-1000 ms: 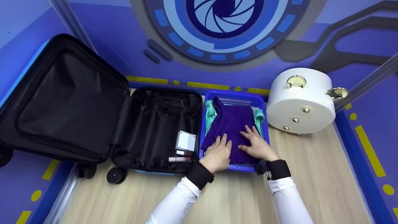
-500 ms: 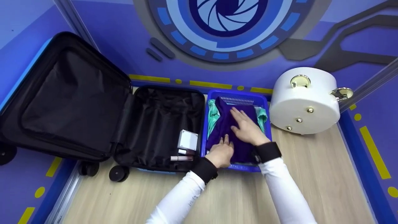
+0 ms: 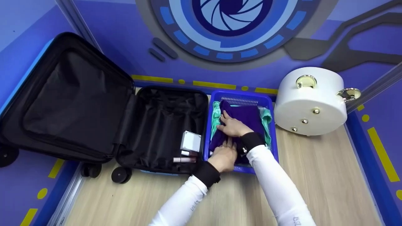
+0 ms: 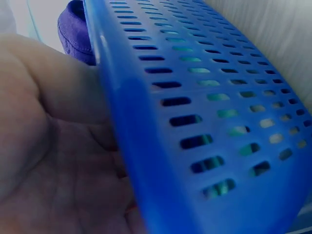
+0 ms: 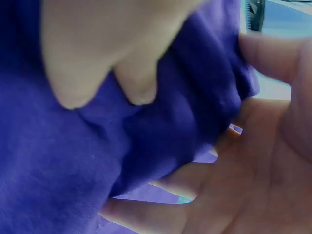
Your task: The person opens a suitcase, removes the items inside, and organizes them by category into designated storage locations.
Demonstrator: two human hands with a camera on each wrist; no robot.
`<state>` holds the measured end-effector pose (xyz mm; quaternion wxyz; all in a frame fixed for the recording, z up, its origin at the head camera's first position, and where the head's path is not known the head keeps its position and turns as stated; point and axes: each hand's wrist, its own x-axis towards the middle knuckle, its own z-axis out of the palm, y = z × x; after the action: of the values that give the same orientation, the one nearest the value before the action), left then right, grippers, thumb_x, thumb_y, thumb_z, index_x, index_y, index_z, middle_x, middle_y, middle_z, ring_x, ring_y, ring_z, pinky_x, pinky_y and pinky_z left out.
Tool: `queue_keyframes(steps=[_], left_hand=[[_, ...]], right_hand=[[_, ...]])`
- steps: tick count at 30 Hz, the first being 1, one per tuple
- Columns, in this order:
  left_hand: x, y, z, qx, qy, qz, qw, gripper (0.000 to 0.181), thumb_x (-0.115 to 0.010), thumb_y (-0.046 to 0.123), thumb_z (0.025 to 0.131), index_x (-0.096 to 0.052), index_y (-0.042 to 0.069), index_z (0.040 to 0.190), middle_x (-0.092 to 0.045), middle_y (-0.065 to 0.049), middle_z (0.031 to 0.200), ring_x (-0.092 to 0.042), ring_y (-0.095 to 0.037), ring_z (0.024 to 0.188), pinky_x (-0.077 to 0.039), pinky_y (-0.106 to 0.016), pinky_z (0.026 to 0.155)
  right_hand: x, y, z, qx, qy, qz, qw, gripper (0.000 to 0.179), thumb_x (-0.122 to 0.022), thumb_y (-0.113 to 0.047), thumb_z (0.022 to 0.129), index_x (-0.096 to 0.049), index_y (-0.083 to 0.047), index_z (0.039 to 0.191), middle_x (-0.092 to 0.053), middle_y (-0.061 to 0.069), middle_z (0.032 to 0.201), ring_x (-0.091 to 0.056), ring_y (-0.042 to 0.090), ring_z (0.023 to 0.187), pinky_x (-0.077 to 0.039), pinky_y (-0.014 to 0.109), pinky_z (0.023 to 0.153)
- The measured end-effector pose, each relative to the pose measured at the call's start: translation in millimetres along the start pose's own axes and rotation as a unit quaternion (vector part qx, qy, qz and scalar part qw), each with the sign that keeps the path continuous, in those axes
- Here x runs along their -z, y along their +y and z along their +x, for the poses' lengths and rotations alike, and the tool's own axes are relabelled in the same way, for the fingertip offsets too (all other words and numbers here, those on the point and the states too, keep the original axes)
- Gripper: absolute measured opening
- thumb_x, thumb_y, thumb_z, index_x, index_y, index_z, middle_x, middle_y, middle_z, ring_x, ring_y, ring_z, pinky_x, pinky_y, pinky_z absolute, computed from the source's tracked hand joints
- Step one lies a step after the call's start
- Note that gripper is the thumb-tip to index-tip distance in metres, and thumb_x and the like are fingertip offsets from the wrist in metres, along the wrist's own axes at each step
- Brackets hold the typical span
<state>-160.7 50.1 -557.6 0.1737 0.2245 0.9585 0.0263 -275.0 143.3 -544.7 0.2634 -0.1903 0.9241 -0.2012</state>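
Blue walls are framing a straight-fingered left hand, apparently steadying purple cloth in a basket while the right hand is gripping its fold.

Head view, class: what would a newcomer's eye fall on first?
Probably the large open black suitcase on the left. Just right of centre, the left hand and right hand both touch purple cloth in a blue basket. Farther right stands a white drum-shaped object with gold fittings.

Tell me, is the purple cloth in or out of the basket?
In: the purple cloth lies inside the blue basket, teal fabric showing on both sides.
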Motion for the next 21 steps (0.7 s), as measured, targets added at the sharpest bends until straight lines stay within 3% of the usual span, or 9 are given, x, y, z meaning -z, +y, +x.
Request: queue_keyframes(steps=[5,10,15,18,21], left_hand=[[-0.2,-4.0,-2.3,-0.01,0.004,-0.02,0.9997,0.089,-0.079,0.032,0.086,-0.039,0.001,0.159,-0.026,-0.021,0.168,-0.039,-0.033,0.15,-0.049,-0.04,0.108],[2.1,-11.6,-8.7,-0.032,0.025,-0.034,0.9986,0.08,-0.08,0.024,0.088,-0.044,0.005,0.157,-0.03,-0.015,0.169,-0.034,-0.03,0.153,-0.043,-0.039,0.114],[2.9,-20.0,-24.2,-0.039,0.064,-0.019,0.997,0.061,-0.069,0.02,0.095,-0.052,0.008,0.152,-0.039,-0.009,0.165,-0.035,-0.026,0.153,-0.03,-0.045,0.123],[1.1,-23.9,-33.2,-0.014,0.084,-0.002,0.9964,0.054,-0.065,0.026,0.097,-0.057,0.01,0.149,-0.042,-0.005,0.164,-0.032,-0.029,0.154,-0.025,-0.052,0.124],[-2.7,-25.3,-38.0,0.01,0.096,0.007,0.9953,0.053,-0.064,0.03,0.098,-0.059,0.011,0.147,-0.043,-0.002,0.164,-0.027,-0.038,0.155,-0.024,-0.056,0.123]], right_hand=[[3.4,3.0,0.3,0.005,-0.003,0.033,0.9994,0.072,-0.05,-0.039,0.108,-0.023,0.0,0.163,-0.001,0.017,0.173,-0.02,0.046,0.154,-0.02,0.055,0.125],[7.8,18.9,-18.9,0.033,0.042,0.083,0.9951,0.075,-0.057,-0.038,0.105,-0.025,-0.004,0.163,-0.011,0.015,0.173,-0.022,0.043,0.154,-0.019,0.054,0.125],[2.2,45.6,-65.4,0.042,0.087,0.05,0.9941,0.066,-0.059,-0.03,0.105,-0.036,0.0,0.159,-0.034,0.025,0.163,-0.036,0.046,0.148,-0.026,0.057,0.122],[-6.4,57.2,-99.6,0.055,0.114,0.018,0.9917,0.057,-0.062,-0.022,0.103,-0.048,0.008,0.149,-0.045,0.029,0.155,-0.044,0.049,0.142,-0.032,0.059,0.118],[-20.1,61.3,-133.4,0.065,0.146,0.005,0.9871,0.047,-0.062,-0.011,0.101,-0.055,0.014,0.141,-0.047,0.031,0.152,-0.044,0.052,0.14,-0.033,0.062,0.116]])
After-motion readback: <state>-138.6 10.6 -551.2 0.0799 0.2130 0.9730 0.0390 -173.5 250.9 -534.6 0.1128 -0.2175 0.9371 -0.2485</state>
